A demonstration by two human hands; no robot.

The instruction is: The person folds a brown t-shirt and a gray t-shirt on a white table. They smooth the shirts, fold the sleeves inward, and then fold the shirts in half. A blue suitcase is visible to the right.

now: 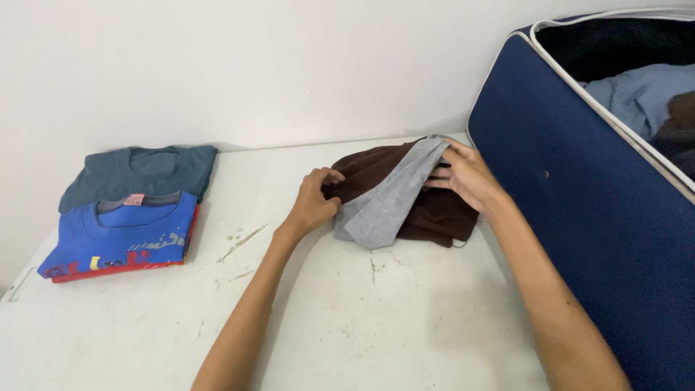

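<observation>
Folding is partly done, judging by the layout: left of the dark brown garment (427,210) on the white desk (376,326), a blue shirt (127,235) and a grey-blue shirt (141,170) lie folded flat. The left hand (313,203) pinches the brown garment's left edge; the right hand (467,174) grips the grey cloth (384,206) draped over it. To its right, the open navy suitcase (579,203) holds more clothes (641,94), seemingly unsorted.

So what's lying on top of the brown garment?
A grey cloth drapes across the brown garment, with both hands, left hand and right hand, gripping the pile. Whatever lies beneath the grey cloth is hidden.
</observation>
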